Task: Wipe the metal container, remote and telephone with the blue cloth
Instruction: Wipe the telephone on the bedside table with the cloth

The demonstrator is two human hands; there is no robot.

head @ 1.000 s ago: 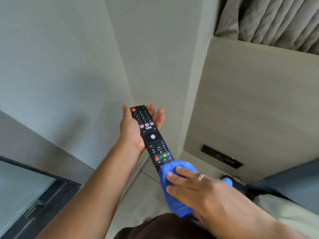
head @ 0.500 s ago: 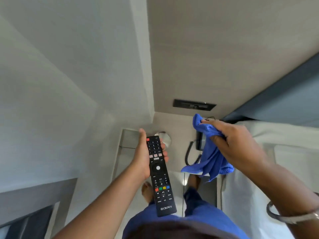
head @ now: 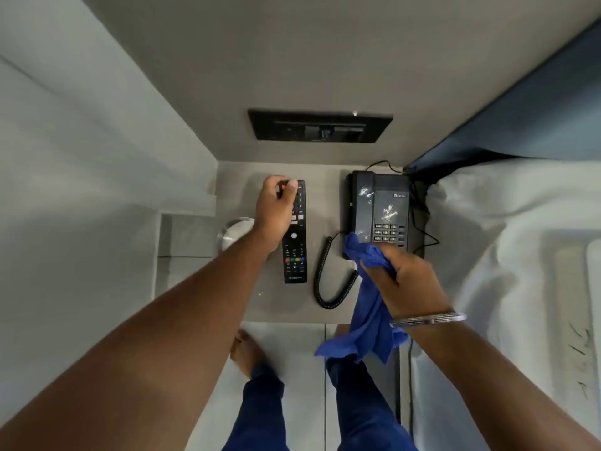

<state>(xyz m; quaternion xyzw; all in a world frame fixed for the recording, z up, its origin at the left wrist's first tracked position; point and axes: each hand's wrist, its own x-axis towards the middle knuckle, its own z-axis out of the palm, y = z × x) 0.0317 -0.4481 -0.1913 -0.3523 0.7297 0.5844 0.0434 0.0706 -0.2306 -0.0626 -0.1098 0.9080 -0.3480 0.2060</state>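
Observation:
The black remote lies flat on the grey bedside shelf. My left hand rests on its far end, fingers curled over the top buttons. The black telephone sits to the right of the remote, with its coiled cord looping in front. My right hand grips the blue cloth at the phone's near edge; the cloth's tip touches the handset and the rest hangs down. The metal container stands left of the remote, mostly hidden by my left forearm.
A black socket panel is set in the wall behind the shelf. A bed with white sheets lies right of the phone, a dark headboard behind it. My feet and blue trousers are on the tiled floor below.
My left hand has put the remote down flat on the shelf. My right hand has carried the blue cloth down to the telephone's near edge. My view has tilted downward.

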